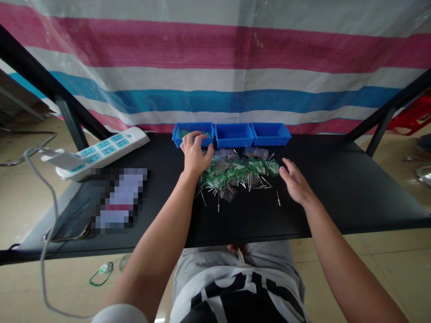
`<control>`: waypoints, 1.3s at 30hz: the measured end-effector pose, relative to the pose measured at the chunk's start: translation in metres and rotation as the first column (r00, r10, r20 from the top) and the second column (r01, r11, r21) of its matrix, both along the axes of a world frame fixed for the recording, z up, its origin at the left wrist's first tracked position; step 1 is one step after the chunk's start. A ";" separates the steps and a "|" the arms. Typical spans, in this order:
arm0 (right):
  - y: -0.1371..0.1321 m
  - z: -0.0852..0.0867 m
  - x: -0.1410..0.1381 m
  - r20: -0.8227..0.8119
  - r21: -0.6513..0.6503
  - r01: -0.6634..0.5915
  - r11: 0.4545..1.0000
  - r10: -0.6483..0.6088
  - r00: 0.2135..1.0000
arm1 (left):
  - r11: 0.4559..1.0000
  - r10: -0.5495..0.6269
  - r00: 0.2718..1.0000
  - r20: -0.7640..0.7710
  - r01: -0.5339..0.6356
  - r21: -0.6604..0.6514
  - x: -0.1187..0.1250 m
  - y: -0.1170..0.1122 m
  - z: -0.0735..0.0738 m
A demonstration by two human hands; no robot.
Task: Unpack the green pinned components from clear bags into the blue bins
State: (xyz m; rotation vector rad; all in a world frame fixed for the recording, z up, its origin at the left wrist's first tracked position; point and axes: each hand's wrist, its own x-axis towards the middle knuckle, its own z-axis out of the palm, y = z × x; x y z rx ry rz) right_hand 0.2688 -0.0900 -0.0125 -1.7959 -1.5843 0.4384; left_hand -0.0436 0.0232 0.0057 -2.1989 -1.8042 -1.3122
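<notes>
**Containers.** Three blue plastic bins (234, 135) are set side by side along the far edge of the black counter (340, 193). Green-tinted contents are seen in the left bin (192, 134), but single pieces cannot be made out. The blue floors of the middle bin (234, 137) and right bin (271, 134) are seen.

**Loose stock.** A heap of small clear plastic bags (239, 170), many green-tinted, is piled just in front of the bins. Metal rivets (256, 181) are scattered through and around it, with a few lying apart at the near side.

**Hands.** The left hand (195, 154) is held with its fingers (193, 138) loosely curved at the front rim of the left bin; whether anything is pinched cannot be told. The right hand (294, 181) is spread open just beside the heap and is not touching it.

**Labels.** Marks on the bags are too small to be read.

**Other items and edges.** A white power strip (104, 152) with blue sockets is placed at the left end of the counter, and a grey cord (50, 211) is trailed over the near edge. A pixelated patch (119, 199) hides an item beside it. The heap is kept well apart from the counter's right end. A striped tarpaulin (215, 63) is hung behind.
</notes>
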 end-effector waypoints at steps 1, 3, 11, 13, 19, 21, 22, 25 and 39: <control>-0.007 -0.004 -0.004 0.067 -0.042 -0.023 0.999 0.026 0.997 | 0.997 -0.076 0.997 0.001 0.076 -0.009 0.000 0.002 -0.001; -0.016 -0.009 -0.015 0.210 -0.068 -0.061 0.996 0.074 0.975 | 0.973 -0.221 0.975 0.001 0.221 -0.071 -0.002 0.005 -0.004; 0.002 -0.007 -0.063 0.461 0.087 -0.183 0.979 0.123 0.879 | 0.891 -0.196 0.956 0.219 0.266 -0.367 -0.010 0.013 -0.011; 0.013 -0.004 -0.069 0.471 0.138 -0.198 0.971 0.111 0.875 | 0.871 -0.173 0.954 0.244 0.264 -0.413 -0.011 0.015 -0.010; 0.061 0.010 -0.081 0.442 0.236 -0.287 0.928 0.161 0.883 | 0.848 -0.146 0.987 0.074 0.163 -0.504 -0.006 0.020 0.000; 0.079 0.014 -0.082 0.386 0.275 -0.337 0.900 0.217 0.897 | 0.843 -0.134 0.991 -0.007 0.110 -0.526 -0.005 0.023 0.003; 0.086 0.016 -0.082 0.362 0.289 -0.359 0.888 0.245 0.899 | 0.841 -0.137 0.990 -0.043 0.093 -0.533 -0.006 0.024 0.004; 0.101 0.017 -0.078 0.321 0.301 -0.412 0.860 0.316 0.893 | 0.841 -0.185 0.978 -0.101 0.104 -0.531 -0.008 0.025 0.004; 0.095 0.010 -0.060 0.332 0.235 -0.428 0.873 0.342 0.879 | 0.908 -0.348 0.898 -0.269 0.250 -0.337 0.001 0.016 -0.001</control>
